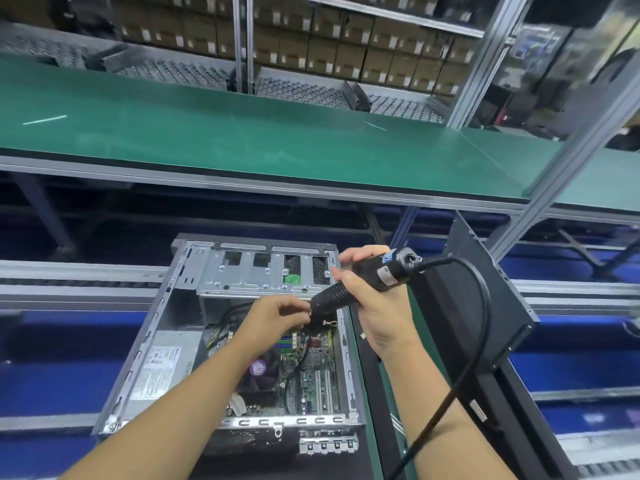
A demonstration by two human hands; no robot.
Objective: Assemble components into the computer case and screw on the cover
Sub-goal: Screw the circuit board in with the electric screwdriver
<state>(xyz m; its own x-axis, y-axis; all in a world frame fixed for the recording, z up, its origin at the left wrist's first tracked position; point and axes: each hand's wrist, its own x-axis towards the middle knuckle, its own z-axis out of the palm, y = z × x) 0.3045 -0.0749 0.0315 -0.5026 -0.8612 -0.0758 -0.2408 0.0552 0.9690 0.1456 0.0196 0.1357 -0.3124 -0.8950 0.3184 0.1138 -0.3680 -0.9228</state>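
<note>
Grey metal computer case [173,306] is laid on its side, open face up, low in the head view beneath a long green-topped shelf [242,140], so the green motherboard [313,379] can be reached from above. A black corded electric screwdriver [360,278] is gripped by the right hand [377,306] and slanted toward the opening. Its tip is pinched by the left hand [277,315], probably to seat a screw, though none can be made out. A flat black cover panel [512,313] is stood aside at the right, not yet fitted.

Bright, even light covers the green conveyor belt [242,133] and sharp computer case [242,282]; blur and wide-angle bending smear the upper-right aluminium post [485,57].
</note>
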